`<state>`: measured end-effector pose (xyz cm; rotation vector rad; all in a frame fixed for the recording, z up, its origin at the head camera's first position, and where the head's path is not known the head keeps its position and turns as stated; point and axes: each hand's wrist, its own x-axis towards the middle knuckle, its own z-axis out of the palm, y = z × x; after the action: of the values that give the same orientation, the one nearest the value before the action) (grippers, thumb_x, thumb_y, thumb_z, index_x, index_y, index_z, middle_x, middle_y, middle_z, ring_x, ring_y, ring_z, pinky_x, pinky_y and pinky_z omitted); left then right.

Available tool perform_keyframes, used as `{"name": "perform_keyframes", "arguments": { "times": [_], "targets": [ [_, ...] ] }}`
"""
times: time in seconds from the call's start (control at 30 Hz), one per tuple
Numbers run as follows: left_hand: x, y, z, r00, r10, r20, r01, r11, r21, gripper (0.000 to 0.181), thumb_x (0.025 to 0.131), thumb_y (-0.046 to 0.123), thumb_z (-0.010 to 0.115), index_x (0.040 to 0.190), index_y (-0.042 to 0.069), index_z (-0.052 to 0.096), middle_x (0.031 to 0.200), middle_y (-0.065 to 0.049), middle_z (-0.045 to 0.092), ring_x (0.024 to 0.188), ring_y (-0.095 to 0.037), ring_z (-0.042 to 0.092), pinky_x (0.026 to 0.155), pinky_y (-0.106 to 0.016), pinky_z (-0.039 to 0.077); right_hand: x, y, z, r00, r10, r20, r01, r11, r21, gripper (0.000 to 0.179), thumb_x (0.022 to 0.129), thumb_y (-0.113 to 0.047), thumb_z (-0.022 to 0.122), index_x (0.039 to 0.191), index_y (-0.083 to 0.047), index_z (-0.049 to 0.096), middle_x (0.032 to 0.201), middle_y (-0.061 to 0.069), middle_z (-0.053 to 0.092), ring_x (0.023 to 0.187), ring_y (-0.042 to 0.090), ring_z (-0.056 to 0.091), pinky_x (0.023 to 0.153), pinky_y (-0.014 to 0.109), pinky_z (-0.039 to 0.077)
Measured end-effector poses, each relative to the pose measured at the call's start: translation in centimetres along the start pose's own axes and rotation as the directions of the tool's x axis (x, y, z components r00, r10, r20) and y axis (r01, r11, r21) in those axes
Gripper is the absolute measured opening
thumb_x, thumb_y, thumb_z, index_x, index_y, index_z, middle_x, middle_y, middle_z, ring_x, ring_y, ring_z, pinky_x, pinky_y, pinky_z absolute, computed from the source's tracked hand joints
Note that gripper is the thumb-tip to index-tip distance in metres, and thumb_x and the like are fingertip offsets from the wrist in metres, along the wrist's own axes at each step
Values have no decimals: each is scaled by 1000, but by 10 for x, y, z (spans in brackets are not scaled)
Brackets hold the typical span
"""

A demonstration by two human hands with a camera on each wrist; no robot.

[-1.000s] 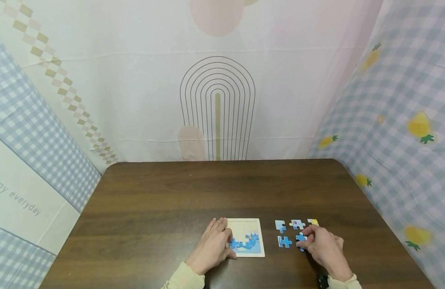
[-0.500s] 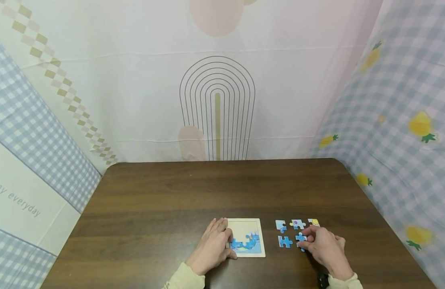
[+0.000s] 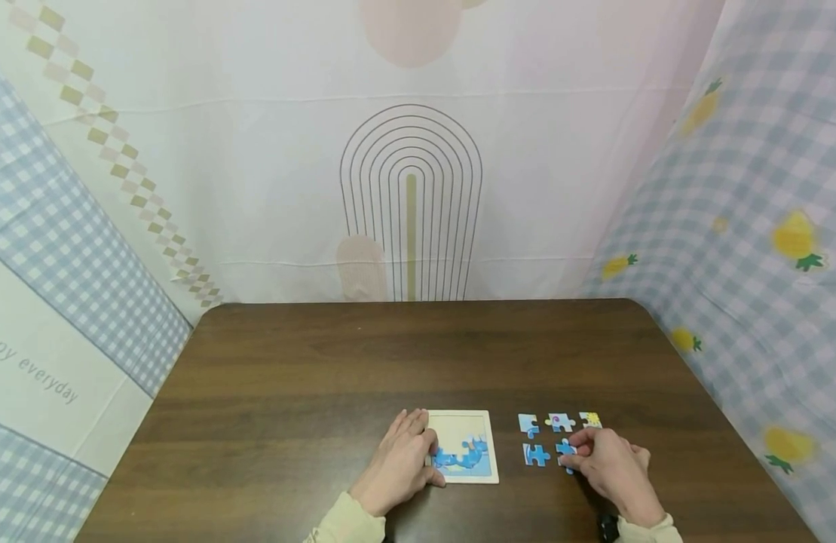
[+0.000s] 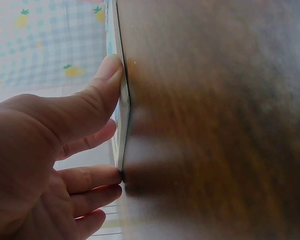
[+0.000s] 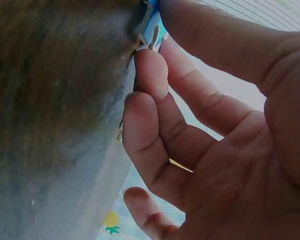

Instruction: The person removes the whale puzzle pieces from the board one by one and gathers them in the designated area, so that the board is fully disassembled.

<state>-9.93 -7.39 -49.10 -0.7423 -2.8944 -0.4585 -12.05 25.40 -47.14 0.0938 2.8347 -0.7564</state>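
My left hand (image 3: 399, 461) holds the left side of a square, pale-rimmed puzzle board (image 3: 460, 412). In the left wrist view its thumb presses the board's edge (image 4: 124, 107) and the fingertips meet it further along. Blue pieces (image 3: 469, 458) fill the board's lower part; pale backing shows above them. To the right, my right hand (image 3: 614, 464) pinches a blue puzzle piece (image 3: 564, 448) between thumb and index finger, low over the table. The right wrist view catches only a sliver of this piece (image 5: 153, 25), mostly hidden by the thumb.
Several loose pieces lie near the right hand: a light blue piece (image 3: 528, 424), one with a purple swirl (image 3: 559, 421), a yellow-marked piece (image 3: 591, 419) and a blue one (image 3: 536, 454). A brown wooden table (image 3: 309, 354) carries everything; patterned cloth (image 3: 275, 188) hangs behind it.
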Motion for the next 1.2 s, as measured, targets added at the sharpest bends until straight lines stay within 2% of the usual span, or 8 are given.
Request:
{"name": "perform_keyframes", "arguments": {
  "times": [0.2,0.43,0.67,0.87,1.0,1.13,1.2],
  "targets": [
    [0,1,-1,1000,-7,16,6,1000,7,40,67,44,84,78,15,59,114,-7,57,125,-30,50,109,-48,35,-1,0,-1,1000,4,2,-4,1000,-2,28,75,-30,83,90,-11,68,72,-7,60,75,16,58,87,64,20],
    [1,0,-1,1000,-1,9,1,1000,18,40,66,44,84,77,16,58,106,-3,54,123,-29,51,108,-48,36,-1,0,0,1000,-12,-14,11,999,-33,27,75,-30,83,88,-13,67,73,-8,59,72,13,57,87,63,21],
    [1,0,-2,1000,-4,12,4,1000,15,39,68,44,84,78,15,59,117,-9,58,126,-31,50,109,-49,35,0,-2,0,998,-52,-36,49,995,-91,23,74,-27,84,83,-17,66,72,-8,57,72,14,55,87,62,23],
    [1,1,-2,1000,-4,19,3,1000,19,39,68,44,83,78,15,59,119,-10,58,126,-31,50,109,-49,35,-3,-8,5,993,-103,-61,95,988,-118,17,75,-14,82,80,-17,65,68,-9,55,73,16,54,89,61,22],
    [1,2,-1,1000,9,17,-10,1000,13,39,68,44,83,78,15,59,113,-7,58,124,-31,51,108,-49,36,-9,-13,6,977,-172,-127,167,985,-46,16,78,-4,75,82,-16,66,71,-9,58,81,19,54,89,60,20],
    [0,3,0,1000,3,25,-3,1000,2,39,68,44,83,77,16,59,119,-10,59,126,-32,50,109,-49,36,-13,-21,4,942,-246,-229,263,964,45,15,81,-2,73,89,-14,67,77,-9,62,86,20,53,89,56,19],
    [-1,3,-1,1000,-8,28,8,1000,-2,39,68,44,83,78,15,59,125,-13,58,127,-32,49,109,-49,35,-13,-26,3,922,-279,-268,304,951,53,15,81,-4,74,91,-14,68,77,-10,62,86,20,53,89,55,18]
  ]
}}
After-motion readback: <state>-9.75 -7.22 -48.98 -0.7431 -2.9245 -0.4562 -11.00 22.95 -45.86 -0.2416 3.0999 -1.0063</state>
